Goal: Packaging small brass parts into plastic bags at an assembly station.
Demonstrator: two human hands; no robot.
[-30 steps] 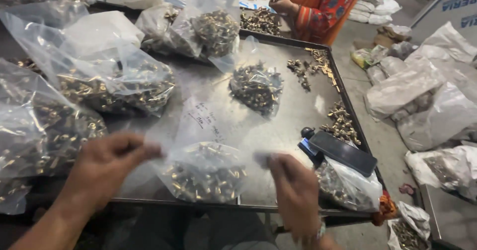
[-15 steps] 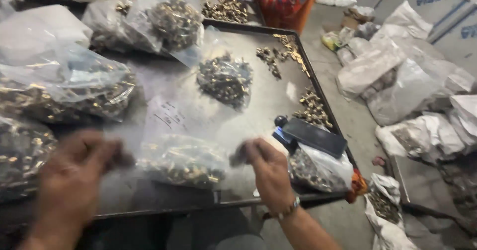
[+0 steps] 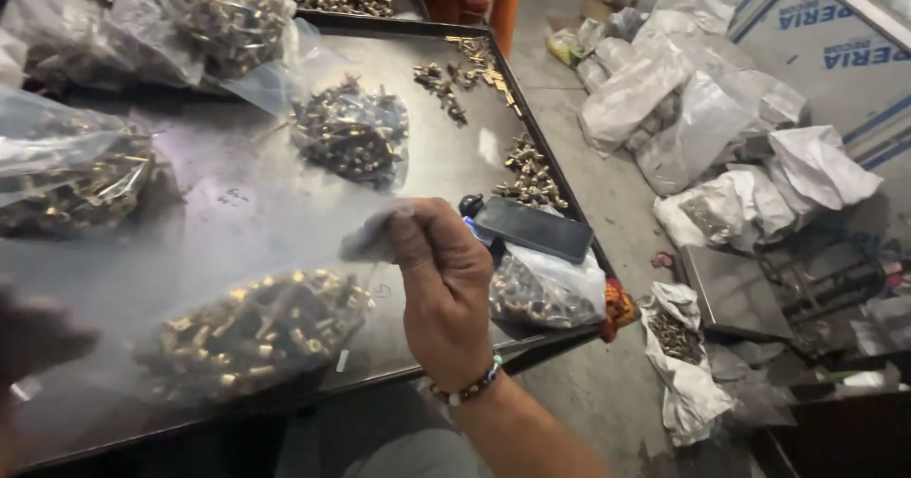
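Observation:
I hold a clear plastic bag (image 3: 237, 279) of small brass fittings (image 3: 256, 331) over a dark metal tray (image 3: 446, 169). My right hand (image 3: 441, 293) is shut on the bag's top right corner, with a beaded bracelet at the wrist. My left hand (image 3: 33, 340) is blurred at the left edge and grips the bag's other top corner. The fittings hang in the bottom of the bag, just above the tray's front edge.
More clear bags of brass parts (image 3: 351, 131) lie on the tray, with loose fittings (image 3: 527, 174) along its right side. A dark phone (image 3: 536, 229) rests on a filled bag at the front right. White sacks (image 3: 702, 108) cover the floor to the right.
Both hands have lifted the bag's top edge and pulled it taut toward me. The view has swung right and down, so the floor sacks show more.

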